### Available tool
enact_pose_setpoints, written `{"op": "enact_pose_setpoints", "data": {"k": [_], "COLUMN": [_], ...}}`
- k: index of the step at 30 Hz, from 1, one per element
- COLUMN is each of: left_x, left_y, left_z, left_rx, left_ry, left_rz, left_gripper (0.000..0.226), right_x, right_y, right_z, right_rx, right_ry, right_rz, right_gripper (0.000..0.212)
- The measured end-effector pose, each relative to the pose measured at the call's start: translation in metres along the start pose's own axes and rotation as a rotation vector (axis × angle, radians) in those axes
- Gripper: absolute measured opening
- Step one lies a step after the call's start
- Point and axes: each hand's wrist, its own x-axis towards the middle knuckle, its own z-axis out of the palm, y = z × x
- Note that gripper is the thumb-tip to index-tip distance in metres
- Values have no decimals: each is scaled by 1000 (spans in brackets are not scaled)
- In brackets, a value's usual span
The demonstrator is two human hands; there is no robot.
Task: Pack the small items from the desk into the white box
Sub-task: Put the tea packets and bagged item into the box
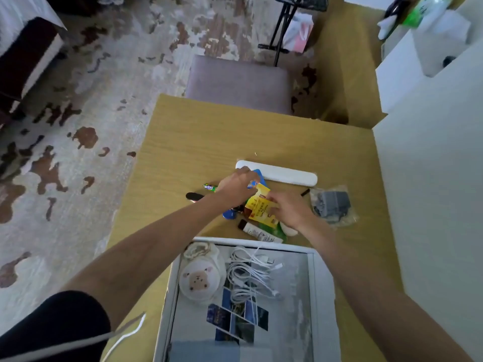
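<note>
The white box [167,296] stands open at the near edge of the table [188,142], holding a round pouch with a bear face [200,279] on its left and a bundle of white cables [248,275] beside it. Just beyond its far rim lies a cluster of small items: a yellow packet [257,209], a blue card [260,176], a white tube with a black cap [257,232], a blue tag [230,213] and a green candy [209,187]. The right hand [290,209] pinches the yellow packet at its right edge. The left hand [235,186] curls its fingers down at the blue card; I cannot tell whether it grips it. A long white case [287,175] lies farther off, and a clear bag with something grey [332,205] lies to the right.
</note>
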Motion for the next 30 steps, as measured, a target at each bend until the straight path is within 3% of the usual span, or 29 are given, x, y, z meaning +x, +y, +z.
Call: {"op": "enact_pose_setpoints", "data": {"k": [4,7,9,15,18,22,25,30], "left_x": [16,21,21,14,0,-37,-81,-157], "left_y": [5,8,10,21,27,51,76,105], "left_z": [11,20,22,14,4,-20,-38,-50], "left_rx": [407,656,689,433,119,-190,-384,-549], "left_ry": [-99,-150,-168,-113,-147,114,256,283], "left_rz": [298,436,445,336,178,75,102,144], "left_gripper": [58,62,63,39,19,6,7,18], "right_x": [-27,-53,-69,-104,-120,-143,-161,-181], "right_y": [23,35,38,35,34,24,10,-20], "right_z": [-16,-22,-23,-22,-26,-33,-40,-46], "right_rx": [315,403,480,743,855,925,930,884], "right_ry": [102,234,310,412,454,472,445,411], "right_rz": [94,183,242,278,253,135,11,-129], "right_gripper": [8,11,15,3,4,7,8,10]}}
